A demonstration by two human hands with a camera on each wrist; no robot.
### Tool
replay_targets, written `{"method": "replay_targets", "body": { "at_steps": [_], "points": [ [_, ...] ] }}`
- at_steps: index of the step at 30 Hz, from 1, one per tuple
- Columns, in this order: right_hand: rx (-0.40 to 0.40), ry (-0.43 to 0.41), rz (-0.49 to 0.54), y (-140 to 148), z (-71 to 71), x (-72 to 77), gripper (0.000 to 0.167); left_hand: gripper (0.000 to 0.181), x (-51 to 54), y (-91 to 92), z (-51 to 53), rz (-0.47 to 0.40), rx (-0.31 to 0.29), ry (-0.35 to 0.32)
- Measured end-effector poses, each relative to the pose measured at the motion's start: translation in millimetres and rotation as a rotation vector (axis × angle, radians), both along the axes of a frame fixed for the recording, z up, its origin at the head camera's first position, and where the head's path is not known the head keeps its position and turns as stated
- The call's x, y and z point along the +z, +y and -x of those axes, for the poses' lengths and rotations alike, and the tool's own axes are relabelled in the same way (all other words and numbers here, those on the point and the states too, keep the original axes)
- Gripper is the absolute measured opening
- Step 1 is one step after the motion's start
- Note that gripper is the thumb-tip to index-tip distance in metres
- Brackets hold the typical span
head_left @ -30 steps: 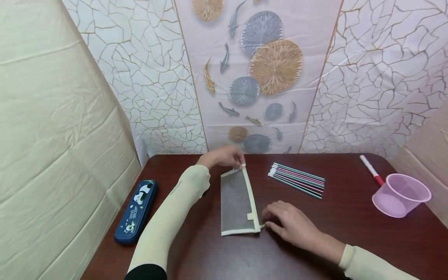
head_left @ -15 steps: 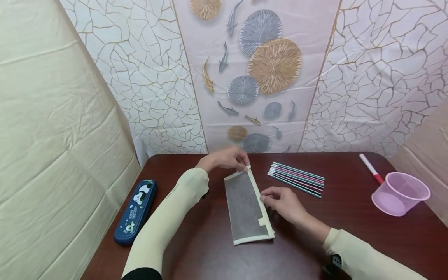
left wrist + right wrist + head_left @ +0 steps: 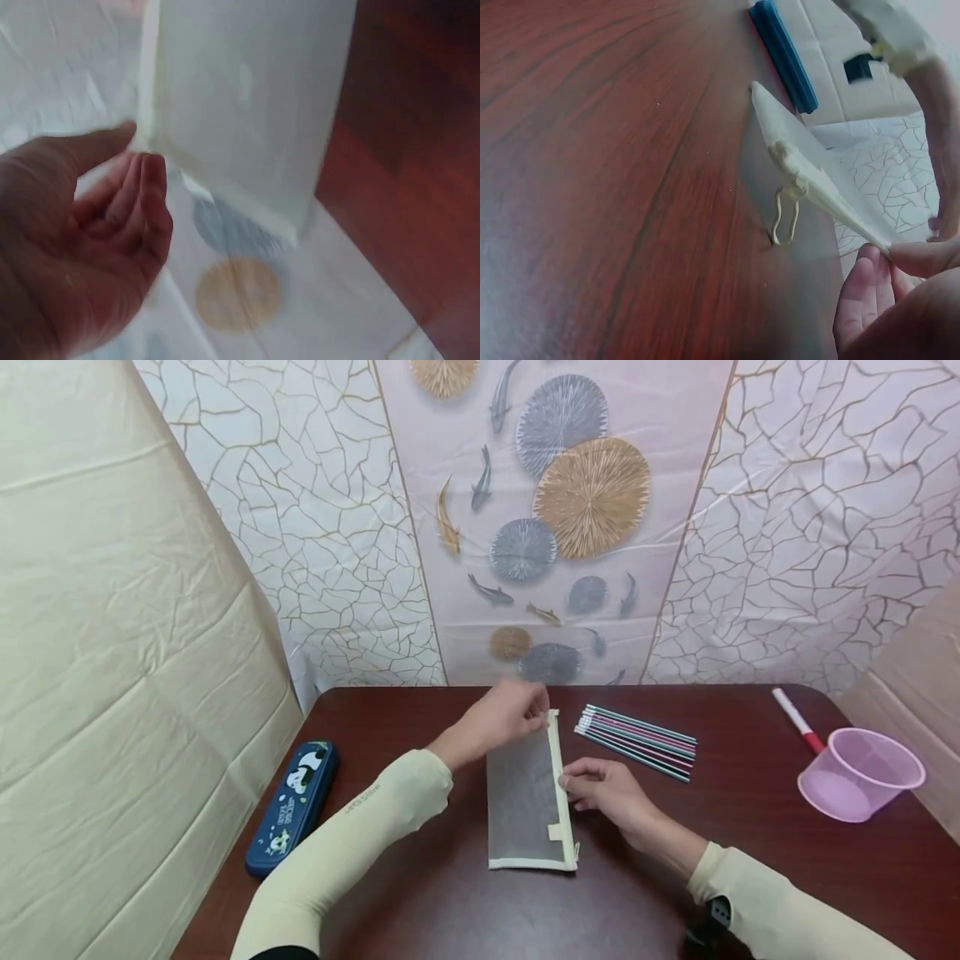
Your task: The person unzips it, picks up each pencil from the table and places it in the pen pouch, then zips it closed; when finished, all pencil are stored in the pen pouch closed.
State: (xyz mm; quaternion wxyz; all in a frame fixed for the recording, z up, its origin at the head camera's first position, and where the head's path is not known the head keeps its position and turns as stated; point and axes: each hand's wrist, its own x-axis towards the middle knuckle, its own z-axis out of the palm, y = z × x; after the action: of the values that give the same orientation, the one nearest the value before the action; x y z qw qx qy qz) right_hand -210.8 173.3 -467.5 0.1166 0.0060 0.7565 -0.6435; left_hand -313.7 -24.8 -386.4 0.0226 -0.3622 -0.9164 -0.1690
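A mesh zip pouch (image 3: 521, 802) with cream edging lies near the middle of the table, its zipper edge on the right. My left hand (image 3: 506, 714) is at the pouch's far end; in the left wrist view the thumb and fingertips of that hand (image 3: 97, 217) pinch a corner of the pouch (image 3: 247, 97). With thumb and fingers my right hand (image 3: 615, 797) pinches the zipper edge about midway. A cord loop (image 3: 784, 217) hangs from the pouch's near end in the right wrist view.
Several striped pencils (image 3: 637, 742) lie side by side right of the pouch. A blue panda case (image 3: 291, 810) is at the left. On the right sit a pink cup (image 3: 855, 777) and a red-and-white marker (image 3: 797, 720). A patterned cloth (image 3: 795, 527) hangs behind the table.
My right hand has moved from the near corner up to the middle of the zipper edge and grips it. The left hand and the pouch's far end have shifted right.
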Motion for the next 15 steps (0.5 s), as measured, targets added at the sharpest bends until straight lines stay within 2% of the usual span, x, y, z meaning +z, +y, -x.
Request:
{"method": "replay_targets", "body": {
  "at_steps": [3, 7, 11, 15],
  "points": [
    [-0.009, -0.018, 0.037, 0.8, 0.4, -0.1, 0.032, 0.003, -5.1, 1.7, -27.7, 0.015, 0.044, 0.003],
    [-0.020, -0.055, 0.111, 1.1, -0.9, 0.6, 0.036, 0.008, -18.0, 1.2, -56.7, 0.003, 0.056, -0.093],
    [0.002, -0.104, 0.225, -1.7, -2.8, -0.2, 0.036, 0.017, -27.8, -2.1, -72.8, -0.046, 0.101, -0.175],
    [0.005, -0.138, 0.323, -6.2, -3.7, -2.9, 0.031, 0.024, -32.5, -5.5, -76.8, -0.081, 0.166, -0.197]
  ]
}}
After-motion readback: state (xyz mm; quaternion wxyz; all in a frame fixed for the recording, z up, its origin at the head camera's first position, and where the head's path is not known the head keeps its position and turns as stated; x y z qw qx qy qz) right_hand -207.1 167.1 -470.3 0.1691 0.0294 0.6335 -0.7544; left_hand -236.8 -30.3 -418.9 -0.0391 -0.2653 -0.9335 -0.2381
